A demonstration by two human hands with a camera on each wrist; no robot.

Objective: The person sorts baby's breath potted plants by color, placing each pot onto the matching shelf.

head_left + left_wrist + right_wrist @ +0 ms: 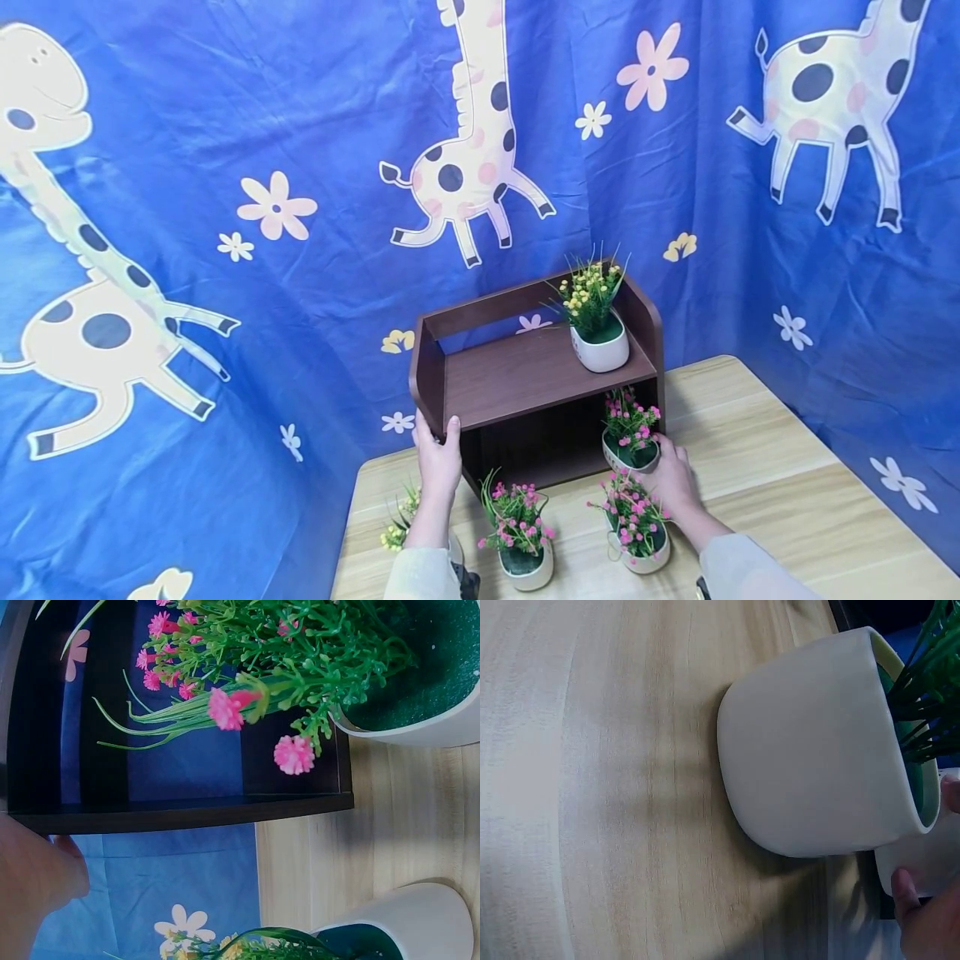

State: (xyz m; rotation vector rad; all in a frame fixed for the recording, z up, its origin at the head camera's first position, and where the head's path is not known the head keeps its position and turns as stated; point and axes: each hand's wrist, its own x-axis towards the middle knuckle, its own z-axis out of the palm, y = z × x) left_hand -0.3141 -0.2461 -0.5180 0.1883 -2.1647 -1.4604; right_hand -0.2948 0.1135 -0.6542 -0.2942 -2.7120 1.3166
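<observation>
A dark brown two-tier shelf point(517, 375) stands on the wooden table. My left hand point(438, 462) grips its left side panel, thumb toward the front edge. With my right hand point(671, 483) I hold a white-potted plant with pink flowers point(633, 429) at the right end of the lower compartment. In the right wrist view, fingertips press on that plant's pot point(922, 859), partly hidden behind a nearer white pot point(817, 750). A yellow-flowered potted plant point(600, 342) sits on the upper tier, at the right.
Two pink-flowered potted plants stand before the shelf, one in the middle point(525, 571) and one at the right point(645, 554). Another yellow-flowered plant point(405, 922) stands left of the shelf, partly covered by my left forearm in the head view. Behind hangs a blue giraffe-print curtain point(322, 125).
</observation>
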